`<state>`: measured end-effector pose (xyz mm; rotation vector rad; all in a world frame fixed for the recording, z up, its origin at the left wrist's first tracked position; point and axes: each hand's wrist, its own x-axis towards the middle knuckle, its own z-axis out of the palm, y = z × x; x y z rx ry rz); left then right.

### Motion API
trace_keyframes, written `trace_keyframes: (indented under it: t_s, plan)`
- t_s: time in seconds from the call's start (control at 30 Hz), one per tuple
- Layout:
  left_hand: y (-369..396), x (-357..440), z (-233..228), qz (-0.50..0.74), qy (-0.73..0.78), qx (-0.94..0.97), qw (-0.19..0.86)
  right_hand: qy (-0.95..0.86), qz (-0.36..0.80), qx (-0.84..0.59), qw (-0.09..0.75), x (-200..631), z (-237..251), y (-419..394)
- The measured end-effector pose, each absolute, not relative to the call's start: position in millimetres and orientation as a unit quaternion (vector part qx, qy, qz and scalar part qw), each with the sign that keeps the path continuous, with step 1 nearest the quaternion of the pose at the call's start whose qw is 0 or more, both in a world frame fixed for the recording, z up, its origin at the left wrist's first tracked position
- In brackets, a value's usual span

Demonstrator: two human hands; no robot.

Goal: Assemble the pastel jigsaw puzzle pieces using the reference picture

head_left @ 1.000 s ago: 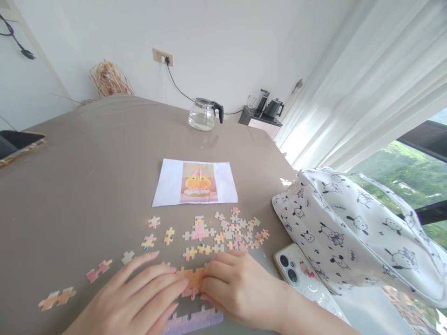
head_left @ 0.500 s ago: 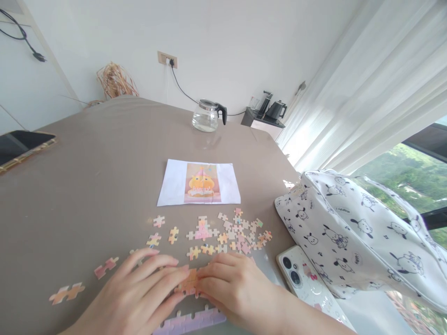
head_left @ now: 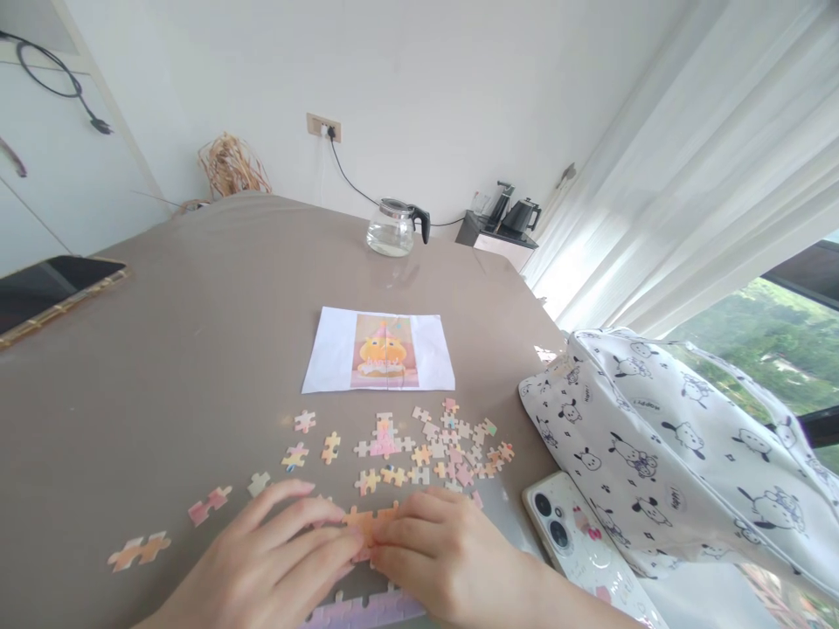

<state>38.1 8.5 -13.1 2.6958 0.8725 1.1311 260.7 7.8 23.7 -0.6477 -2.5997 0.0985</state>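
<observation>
My left hand [head_left: 268, 563] and my right hand [head_left: 446, 555] meet at the near edge of the brown table [head_left: 197, 332], fingertips pressed from both sides on a small joined cluster of orange puzzle pieces [head_left: 367, 522]. A strip of joined lilac pieces [head_left: 367, 607] lies just below my hands. Several loose pastel pieces [head_left: 433, 441] are scattered beyond my fingers. Further back lies a white sheet with the reference picture [head_left: 384, 351] of an orange character.
A white phone [head_left: 577, 537] lies face down to the right, beside a white cartoon-print bag [head_left: 669, 445]. Joined pink and orange pieces [head_left: 141, 550] sit at the left. A dark tablet [head_left: 45, 293] lies far left, a glass kettle [head_left: 393, 229] at the back edge.
The view has shifted, so everything sits slightly lower and further right. My hands stay pressed together on the orange cluster, fingers a little closer.
</observation>
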Motion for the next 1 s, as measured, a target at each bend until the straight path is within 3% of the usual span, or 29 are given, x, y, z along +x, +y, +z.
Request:
trace_keyframes:
  t_s: [0.23, 0.43, 0.63, 1.0]
  plan:
    - [11.6, 33.6, 6.2, 0.338, 0.287, 0.896, 0.009, -0.939, 0.026, -0.229, 0.257, 260.5, 27.3, 7.3]
    - [35.4, -0.1, 20.4, 0.282, 0.377, 0.882, 0.025, -0.930, -0.011, -0.230, 0.287, 262.8, 23.3, 10.6]
    - [58.7, -23.8, 13.1, 0.195, 0.405, 0.893, 0.022, -0.913, -0.008, -0.253, 0.320, 263.1, 21.6, 10.9]
    - [52.5, -16.3, 14.3, 0.182, 0.453, 0.870, 0.075, -0.900, -0.030, -0.249, 0.355, 262.5, 18.5, 16.0]
